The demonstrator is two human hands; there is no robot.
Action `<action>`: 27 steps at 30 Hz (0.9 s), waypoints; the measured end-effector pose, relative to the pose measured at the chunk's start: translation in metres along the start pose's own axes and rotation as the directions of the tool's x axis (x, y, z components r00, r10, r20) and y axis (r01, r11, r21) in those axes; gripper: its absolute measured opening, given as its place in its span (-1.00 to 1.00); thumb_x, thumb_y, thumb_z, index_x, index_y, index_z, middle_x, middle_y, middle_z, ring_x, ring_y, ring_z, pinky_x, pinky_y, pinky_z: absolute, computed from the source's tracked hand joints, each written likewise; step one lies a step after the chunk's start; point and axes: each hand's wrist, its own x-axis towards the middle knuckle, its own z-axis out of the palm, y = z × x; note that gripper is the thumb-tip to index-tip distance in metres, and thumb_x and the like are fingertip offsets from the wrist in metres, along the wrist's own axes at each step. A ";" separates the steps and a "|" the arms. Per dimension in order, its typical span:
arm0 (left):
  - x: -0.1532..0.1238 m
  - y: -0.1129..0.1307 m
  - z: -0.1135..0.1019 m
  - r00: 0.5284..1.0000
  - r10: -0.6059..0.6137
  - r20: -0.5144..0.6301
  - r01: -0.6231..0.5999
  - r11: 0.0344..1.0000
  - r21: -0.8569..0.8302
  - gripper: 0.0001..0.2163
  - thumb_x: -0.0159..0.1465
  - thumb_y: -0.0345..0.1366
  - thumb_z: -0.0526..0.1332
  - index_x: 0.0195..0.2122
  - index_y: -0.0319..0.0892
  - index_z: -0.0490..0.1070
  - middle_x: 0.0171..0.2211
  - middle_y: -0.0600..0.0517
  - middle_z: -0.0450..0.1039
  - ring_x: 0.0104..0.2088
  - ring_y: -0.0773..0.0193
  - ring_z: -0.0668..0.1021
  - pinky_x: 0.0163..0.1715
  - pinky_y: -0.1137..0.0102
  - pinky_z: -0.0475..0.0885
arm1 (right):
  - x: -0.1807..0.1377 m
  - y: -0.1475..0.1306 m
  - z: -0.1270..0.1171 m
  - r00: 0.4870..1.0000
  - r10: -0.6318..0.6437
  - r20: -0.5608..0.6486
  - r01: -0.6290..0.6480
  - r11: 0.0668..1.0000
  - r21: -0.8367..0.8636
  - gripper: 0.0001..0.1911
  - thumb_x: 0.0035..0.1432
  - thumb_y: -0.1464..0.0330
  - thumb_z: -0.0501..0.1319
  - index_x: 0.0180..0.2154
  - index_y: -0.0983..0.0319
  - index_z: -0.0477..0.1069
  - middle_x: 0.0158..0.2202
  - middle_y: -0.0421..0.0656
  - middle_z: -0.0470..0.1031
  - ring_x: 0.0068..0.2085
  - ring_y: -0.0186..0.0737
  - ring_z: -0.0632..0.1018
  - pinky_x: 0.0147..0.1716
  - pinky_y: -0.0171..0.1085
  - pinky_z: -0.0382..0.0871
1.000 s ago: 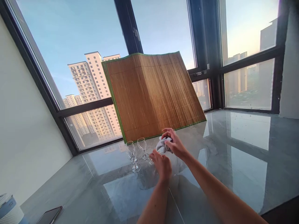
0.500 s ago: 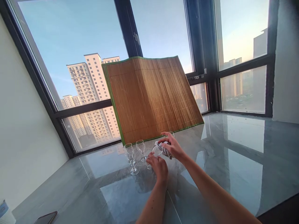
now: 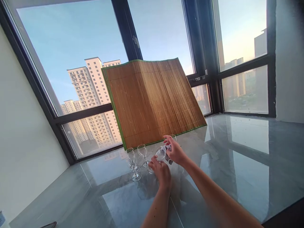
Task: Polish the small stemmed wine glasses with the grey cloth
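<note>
My left hand (image 3: 161, 171) is closed around the lower part of a small stemmed glass (image 3: 160, 154), which is tilted toward my right hand. My right hand (image 3: 175, 151) grips a pale cloth (image 3: 167, 148) and presses it against the glass bowl. Just left of my hands stand other stemmed glasses (image 3: 133, 161) upright on the glossy grey table (image 3: 237, 164). Another glass rim (image 3: 173, 136) shows behind my right hand.
A brown bamboo mat (image 3: 152, 101) with green edging leans against the window behind the glasses. Dark window frames (image 3: 201, 41) run along the table's far sides, with tall buildings outside. A white wall (image 3: 21, 126) is at the left. A dark phone corner (image 3: 48, 225) shows at the bottom left.
The view has shifted slightly. My right hand has worked the cloth over the glass bowl, and the glass is more exposed than a second ago. The cup at the bottom left has left the view.
</note>
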 end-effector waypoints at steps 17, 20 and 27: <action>0.003 -0.005 0.000 0.998 -0.035 -0.046 0.037 0.999 0.031 -0.62 0.09 -0.58 0.04 -0.07 -0.21 0.33 -0.19 -0.09 0.26 -0.10 0.06 0.40 -0.08 0.25 0.33 | -0.011 -0.018 -0.005 0.959 0.040 0.280 -0.015 0.996 -0.090 -0.39 0.11 0.35 0.19 0.21 0.14 0.20 -0.12 -0.12 0.57 -0.15 -0.13 0.53 -0.17 -0.23 0.29; 0.003 -0.005 -0.002 0.999 -0.043 -0.028 0.044 0.999 0.026 -0.62 0.10 -0.54 0.08 -0.04 -0.18 0.29 -0.18 -0.08 0.26 -0.12 0.09 0.42 -0.10 0.29 0.36 | -0.012 -0.015 -0.003 0.934 0.012 0.356 0.000 0.999 -0.034 -0.20 -0.06 0.41 0.26 0.26 0.21 0.17 0.05 -0.03 0.47 0.01 -0.05 0.47 -0.02 -0.17 0.28; 0.003 0.005 -0.008 0.996 -0.094 0.010 0.094 0.995 -0.021 -0.67 0.06 -0.54 0.08 -0.14 -0.14 0.31 -0.18 -0.04 0.23 -0.17 0.15 0.42 -0.09 0.31 0.37 | -0.011 -0.018 -0.006 0.885 0.133 0.446 -0.158 0.987 0.019 -0.08 -0.24 0.53 0.16 0.27 0.22 0.19 0.11 -0.02 0.43 0.04 -0.01 0.44 0.05 -0.11 0.26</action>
